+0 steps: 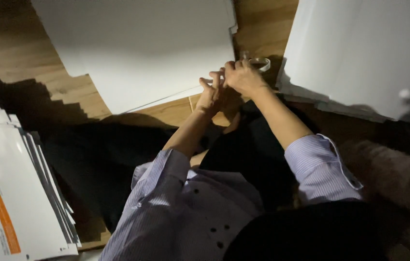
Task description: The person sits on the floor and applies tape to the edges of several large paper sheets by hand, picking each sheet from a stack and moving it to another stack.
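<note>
Right hand (243, 77) grips a clear tape roll (259, 63); left hand (212, 94), fingers pinched together, seems to pick its end (too dim). Keep the roll steady beside the sheet (142, 53).

The person is wearing a light shirt (185, 212) with fine, close stripes in a pale lilac-blue tone. Both sleeves are sitting rolled up, the left sleeve (166, 169) and the right sleeve (318, 166) each ending in a folded cuff, leaving the forearms bare. Small dark buttons (214, 229) are showing in a scattered cluster on the shirt front. Dark clothing (258, 159) is covering the lap below the shirt.
</note>
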